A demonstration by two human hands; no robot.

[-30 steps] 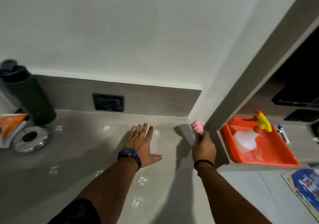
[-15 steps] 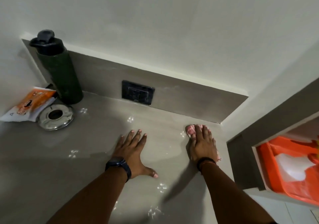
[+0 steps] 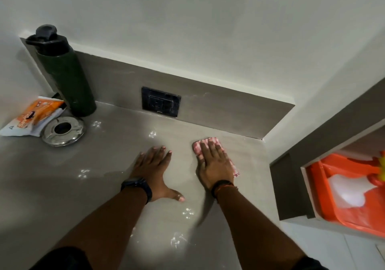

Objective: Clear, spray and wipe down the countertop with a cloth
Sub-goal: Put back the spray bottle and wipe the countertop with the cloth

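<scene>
Cloth point(image 3: 197, 147) lies flat on the bench point(image 3: 100, 169) near its back right corner, pressed under the straight fingers point(image 3: 210, 148) of the right hand point(image 3: 215, 165); the left hand point(image 3: 153, 171) rests flat beside it, holding nothing.

Pink cloth point(image 3: 196, 146) lies flat on the grey, spray-spotted countertop point(image 3: 116, 149).

Open countertop point(image 3: 112, 165) mid-left; bottle point(image 3: 68, 78), steel dish point(image 3: 63, 131), packet point(image 3: 31, 117) in back-left corner; backsplash point(image 3: 218, 107) behind, side wall point(image 3: 308, 107) right.
</scene>
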